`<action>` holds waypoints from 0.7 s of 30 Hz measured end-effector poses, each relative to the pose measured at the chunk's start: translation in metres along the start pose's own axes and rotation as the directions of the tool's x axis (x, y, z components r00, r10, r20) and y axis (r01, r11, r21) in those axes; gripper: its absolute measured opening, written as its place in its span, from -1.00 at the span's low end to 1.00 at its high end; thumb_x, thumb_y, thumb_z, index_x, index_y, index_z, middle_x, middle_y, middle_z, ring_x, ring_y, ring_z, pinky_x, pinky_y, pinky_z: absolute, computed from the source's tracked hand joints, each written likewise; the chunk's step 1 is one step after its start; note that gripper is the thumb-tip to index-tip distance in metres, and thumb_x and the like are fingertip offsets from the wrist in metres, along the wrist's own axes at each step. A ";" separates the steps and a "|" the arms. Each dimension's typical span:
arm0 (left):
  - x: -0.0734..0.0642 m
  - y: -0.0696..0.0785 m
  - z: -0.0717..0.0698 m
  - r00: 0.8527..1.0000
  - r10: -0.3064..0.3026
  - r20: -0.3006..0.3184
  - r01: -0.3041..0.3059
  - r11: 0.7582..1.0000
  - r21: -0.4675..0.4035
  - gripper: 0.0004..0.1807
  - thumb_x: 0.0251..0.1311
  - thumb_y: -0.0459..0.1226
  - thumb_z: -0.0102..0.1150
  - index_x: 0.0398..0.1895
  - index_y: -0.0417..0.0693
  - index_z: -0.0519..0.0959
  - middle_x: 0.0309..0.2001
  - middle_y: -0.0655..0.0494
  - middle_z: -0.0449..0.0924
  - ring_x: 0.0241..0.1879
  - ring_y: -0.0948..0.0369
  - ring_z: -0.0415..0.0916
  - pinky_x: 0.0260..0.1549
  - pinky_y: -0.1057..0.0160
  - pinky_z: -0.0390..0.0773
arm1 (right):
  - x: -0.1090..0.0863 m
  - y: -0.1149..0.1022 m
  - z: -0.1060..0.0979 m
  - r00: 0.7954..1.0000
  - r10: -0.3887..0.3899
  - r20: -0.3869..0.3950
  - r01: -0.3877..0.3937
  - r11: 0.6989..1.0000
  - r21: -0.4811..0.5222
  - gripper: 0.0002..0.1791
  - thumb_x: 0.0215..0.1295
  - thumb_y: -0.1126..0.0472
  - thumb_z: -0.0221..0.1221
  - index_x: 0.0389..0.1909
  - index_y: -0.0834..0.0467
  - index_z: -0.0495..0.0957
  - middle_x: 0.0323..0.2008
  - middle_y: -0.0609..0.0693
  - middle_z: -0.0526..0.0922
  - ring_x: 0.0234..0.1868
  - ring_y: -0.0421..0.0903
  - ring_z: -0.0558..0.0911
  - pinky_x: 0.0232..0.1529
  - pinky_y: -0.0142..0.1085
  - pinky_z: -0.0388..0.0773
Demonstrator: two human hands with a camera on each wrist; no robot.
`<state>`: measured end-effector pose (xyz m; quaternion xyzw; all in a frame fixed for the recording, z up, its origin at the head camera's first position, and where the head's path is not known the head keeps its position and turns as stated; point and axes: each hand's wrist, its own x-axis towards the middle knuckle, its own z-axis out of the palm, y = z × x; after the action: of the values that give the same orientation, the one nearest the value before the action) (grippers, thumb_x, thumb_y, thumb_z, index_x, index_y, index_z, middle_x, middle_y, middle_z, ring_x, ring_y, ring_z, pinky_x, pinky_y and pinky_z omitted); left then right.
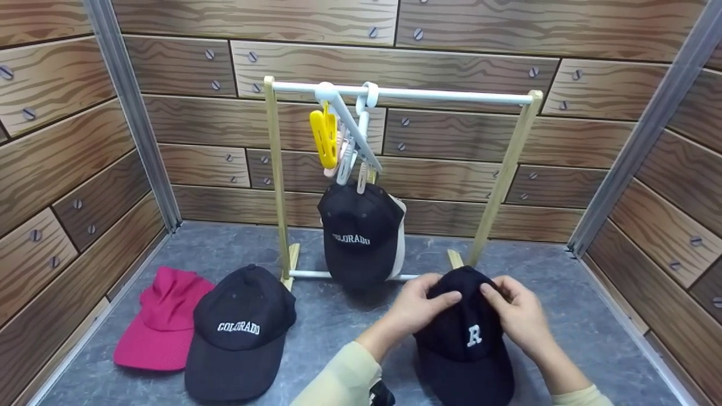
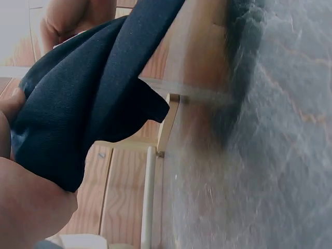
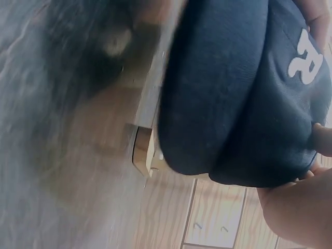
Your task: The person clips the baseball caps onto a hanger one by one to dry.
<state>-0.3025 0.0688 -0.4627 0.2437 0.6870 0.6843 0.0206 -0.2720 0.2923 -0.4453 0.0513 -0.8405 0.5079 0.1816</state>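
Observation:
A dark navy baseball cap [image 1: 451, 344] with a white letter R on its front is held up off the floor between both hands, brim hanging down toward the person. The left hand [image 1: 414, 309] grips one side of the crown, thumb on the outside. On the opposite side, the right hand [image 1: 522, 316] pinches the crown the same way. In the left wrist view the cap's cloth [image 2: 62, 98] shows folds. The right wrist view shows its brim [image 3: 212, 88] and the R [image 3: 306, 59]. Fingers behind the cloth are partly hidden.
A white-barred wooden rack [image 1: 451, 97] stands behind, carrying a hanger [image 1: 352, 132] with several clothes pegs, one yellow peg [image 1: 324, 138]. A black COLORADO cap [image 1: 361, 259] hangs there, with a white item [image 1: 400, 242] behind it. At left lie a magenta cap [image 1: 163, 316] and another black COLORADO cap [image 1: 237, 361].

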 end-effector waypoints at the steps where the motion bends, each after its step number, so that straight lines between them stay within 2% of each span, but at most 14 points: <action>1: -0.001 0.000 -0.002 1.000 -0.003 0.013 0.003 1.000 -0.009 -0.71 0.46 -0.15 0.48 0.10 -0.10 0.81 -0.05 0.28 0.81 -0.06 0.39 0.68 0.08 0.31 0.63 | 0.000 -0.001 0.001 1.000 -0.003 0.002 0.003 1.000 0.006 -0.83 0.63 0.23 0.33 -0.19 0.25 0.69 -0.40 -0.04 0.68 -0.44 -0.18 0.58 -0.40 -0.35 0.55; 6: -0.003 0.000 -0.014 0.996 -0.019 0.088 0.023 0.999 -0.042 -0.77 0.53 -0.20 0.39 -0.04 -0.22 0.82 -0.19 0.27 0.80 -0.21 0.39 0.67 -0.11 0.36 0.64 | 0.000 -0.006 0.008 0.999 -0.036 0.019 0.035 0.999 0.034 -0.82 0.61 0.24 0.34 -0.27 0.22 0.68 -0.41 -0.05 0.64 -0.41 -0.16 0.56 -0.38 -0.34 0.53; 9: -0.005 0.001 -0.022 0.992 -0.048 0.118 0.057 0.995 -0.078 -0.73 0.53 -0.24 0.38 -0.14 -0.35 0.79 -0.32 0.28 0.75 -0.34 0.39 0.64 -0.27 0.39 0.61 | 0.000 -0.007 0.012 0.998 -0.053 0.045 0.050 0.997 0.056 -0.81 0.62 0.25 0.32 -0.28 0.20 0.67 -0.43 -0.05 0.62 -0.44 -0.15 0.55 -0.44 -0.33 0.52; 11: -0.005 0.001 -0.027 0.988 -0.067 0.142 0.083 0.991 -0.109 -0.71 0.52 -0.26 0.38 -0.13 -0.42 0.77 -0.38 0.27 0.73 -0.40 0.38 0.63 -0.34 0.40 0.60 | 0.001 -0.008 0.015 0.996 -0.063 0.063 0.058 0.996 0.072 -0.81 0.63 0.26 0.31 -0.29 0.20 0.66 -0.45 -0.05 0.59 -0.47 -0.15 0.53 -0.46 -0.33 0.51; 18: -0.006 -0.001 -0.044 0.975 -0.081 0.205 0.128 0.965 -0.229 -0.66 0.56 -0.30 0.32 0.00 -0.55 0.67 -0.33 0.23 0.77 -0.35 0.34 0.70 -0.30 0.36 0.66 | 0.005 -0.013 0.024 0.984 -0.091 0.151 0.066 0.984 0.164 -0.81 0.65 0.31 0.25 -0.26 0.27 0.60 -0.51 -0.05 0.55 -0.50 -0.16 0.53 -0.43 -0.33 0.51; 21: -0.007 -0.002 -0.052 0.969 -0.080 0.236 0.149 0.946 -0.289 -0.73 0.58 -0.31 0.28 -0.08 -0.46 0.70 -0.28 0.20 0.80 -0.32 0.31 0.73 -0.28 0.34 0.69 | 0.007 -0.016 0.028 0.981 -0.087 0.175 0.050 0.978 0.202 -0.85 0.64 0.34 0.25 -0.22 0.31 0.59 -0.48 -0.03 0.61 -0.47 -0.16 0.57 -0.41 -0.34 0.54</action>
<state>-0.3152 0.0182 -0.4637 0.2715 0.5798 0.7482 0.1739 -0.2814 0.2610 -0.4409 0.1444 -0.7971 0.5748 0.1153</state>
